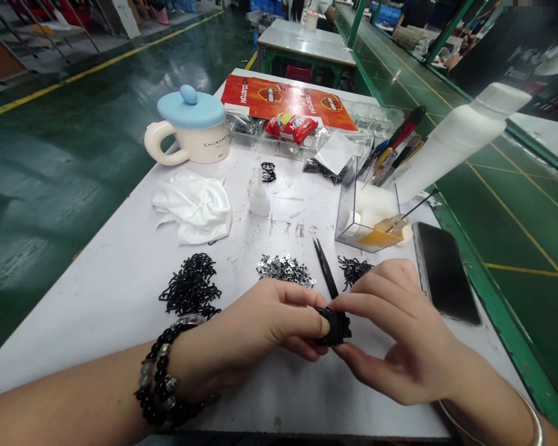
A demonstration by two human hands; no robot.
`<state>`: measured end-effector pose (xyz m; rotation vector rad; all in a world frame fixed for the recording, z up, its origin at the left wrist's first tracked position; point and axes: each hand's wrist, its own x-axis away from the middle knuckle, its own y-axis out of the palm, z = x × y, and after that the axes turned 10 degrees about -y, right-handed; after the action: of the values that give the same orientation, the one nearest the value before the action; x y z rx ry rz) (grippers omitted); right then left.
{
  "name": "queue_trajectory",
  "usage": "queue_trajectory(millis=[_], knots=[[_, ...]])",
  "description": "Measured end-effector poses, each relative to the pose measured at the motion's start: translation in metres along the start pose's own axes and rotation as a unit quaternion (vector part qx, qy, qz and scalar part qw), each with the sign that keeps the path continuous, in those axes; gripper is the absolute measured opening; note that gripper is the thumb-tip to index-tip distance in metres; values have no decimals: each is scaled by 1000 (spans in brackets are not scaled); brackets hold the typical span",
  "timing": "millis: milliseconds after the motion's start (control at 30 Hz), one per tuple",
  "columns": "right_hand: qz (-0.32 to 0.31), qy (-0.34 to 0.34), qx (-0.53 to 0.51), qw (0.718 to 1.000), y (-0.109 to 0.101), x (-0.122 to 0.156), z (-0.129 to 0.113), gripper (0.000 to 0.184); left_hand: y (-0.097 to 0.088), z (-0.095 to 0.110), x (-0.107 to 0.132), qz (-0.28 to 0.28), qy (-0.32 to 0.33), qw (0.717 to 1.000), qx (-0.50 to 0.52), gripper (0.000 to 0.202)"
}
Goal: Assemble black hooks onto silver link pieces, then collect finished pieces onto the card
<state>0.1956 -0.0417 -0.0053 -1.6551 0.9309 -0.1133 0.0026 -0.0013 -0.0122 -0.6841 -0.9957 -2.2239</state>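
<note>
In the head view, two hands work at the lower centre of the frame. The left hand (246, 325) and the right hand (400, 331) close on one black ridged plastic piece (338, 326) from either side. The piece sits between them, with its left end against the left fingers (302, 303) and its top held under the right fingers (367, 296); neither hand is open. One pair of black tweezers (326, 267) lies just above the piece on the white surface (97, 353). Three loose piles sit above the hands: black links (190, 286) at left, silver clips (286, 271) at centre, and a smaller heap of black links (354, 271) at right. Further up are one white dropper bottle (259, 201), one white cloth (193, 207), and one blue-lidded mug (190, 124). One clear acrylic box (367, 210) and one phone (446, 272) sit at right.
</note>
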Motion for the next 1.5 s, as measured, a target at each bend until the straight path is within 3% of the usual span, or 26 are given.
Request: queue_trajectory(millis=[300,1500], knots=[[1,-16,11,1000,1,2,3,30,0,0,0,-11,-11,1000,8,8],[-12,-7,38,999,-1,2,5,24,1,1,-1,-2,-11,1000,27,12]])
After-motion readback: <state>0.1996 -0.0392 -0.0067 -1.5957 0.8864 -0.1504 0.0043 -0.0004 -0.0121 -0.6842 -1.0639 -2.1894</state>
